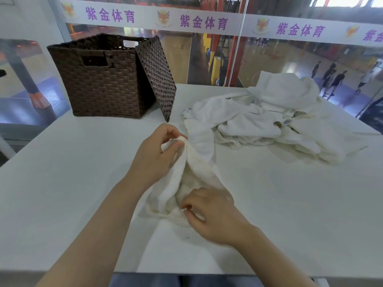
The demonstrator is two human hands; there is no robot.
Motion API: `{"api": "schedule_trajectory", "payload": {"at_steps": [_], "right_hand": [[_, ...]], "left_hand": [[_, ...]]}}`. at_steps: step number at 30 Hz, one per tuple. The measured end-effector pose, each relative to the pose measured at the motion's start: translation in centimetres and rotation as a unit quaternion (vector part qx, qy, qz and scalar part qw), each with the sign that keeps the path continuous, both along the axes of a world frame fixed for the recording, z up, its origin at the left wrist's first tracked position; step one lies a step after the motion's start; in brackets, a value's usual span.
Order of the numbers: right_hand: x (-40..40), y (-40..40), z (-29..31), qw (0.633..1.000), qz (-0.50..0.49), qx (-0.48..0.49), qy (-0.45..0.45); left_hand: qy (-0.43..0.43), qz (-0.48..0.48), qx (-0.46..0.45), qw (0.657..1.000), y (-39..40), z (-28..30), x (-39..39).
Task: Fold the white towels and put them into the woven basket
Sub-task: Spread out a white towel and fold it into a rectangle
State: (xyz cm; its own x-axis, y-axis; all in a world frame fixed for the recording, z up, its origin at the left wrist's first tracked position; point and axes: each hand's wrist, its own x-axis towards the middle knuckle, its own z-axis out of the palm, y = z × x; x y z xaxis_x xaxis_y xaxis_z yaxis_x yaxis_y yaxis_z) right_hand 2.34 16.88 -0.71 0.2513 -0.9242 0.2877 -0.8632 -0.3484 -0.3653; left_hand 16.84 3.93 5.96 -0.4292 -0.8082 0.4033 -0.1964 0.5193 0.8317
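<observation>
A rumpled white towel (182, 181) lies stretched between my hands at the middle of the white table (290, 204). My left hand (157, 154) pinches its upper edge, thumb and fingers curled round the cloth. My right hand (209, 214) pinches the towel's lower edge close to me. A loose pile of white towels (269, 117) sits at the right back of the table, and the towel I hold trails up toward it. The dark brown woven basket (99, 79) stands at the back left, open at the top.
The basket's woven lid (159, 77) leans upright against its right side. Behind the table is a glass wall with a purple-lettered banner (203, 22), overlooking a sports hall with people. The table's near edge runs just above my lap.
</observation>
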Motion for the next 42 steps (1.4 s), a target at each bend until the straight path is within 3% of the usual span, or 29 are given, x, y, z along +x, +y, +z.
{"api": "schedule_trajectory", "payload": {"at_steps": [3, 9, 14, 20, 31, 37, 42], "right_hand": [[-0.1, 0.1, -1.3, 0.997, 0.023, 0.051, 0.051], [-1.7, -0.5, -0.6, 0.994, 0.045, 0.023, 0.100], [-5.2, -2.4, 4.0, 0.992, 0.023, -0.019, 0.119], [-9.9, -4.3, 10.1, 0.974, -0.030, 0.002, 0.225], [-12.4, -8.3, 21.5, 0.915, -0.181, -0.088, 0.351], [-11.7, -9.8, 25.9, 0.909, -0.255, -0.216, 0.250], [-11.1, -8.7, 28.3, 0.926, -0.283, -0.246, 0.037]], "left_hand": [[-0.010, 0.024, -0.018, 0.999, -0.4, -0.1, 0.0], [-0.012, 0.078, -0.052, 0.996, -1.9, 0.8, 0.7], [0.028, 0.150, -0.051, 0.987, -4.7, 2.7, 2.3], [0.107, 0.233, -0.039, 0.966, -8.2, 5.7, 4.4], [0.122, 0.246, -0.059, 0.960, -9.9, 12.1, 4.3], [0.232, 0.222, -0.003, 0.947, -9.7, 16.2, 4.1], [0.241, 0.192, -0.020, 0.951, -9.8, 18.3, 4.3]]}}
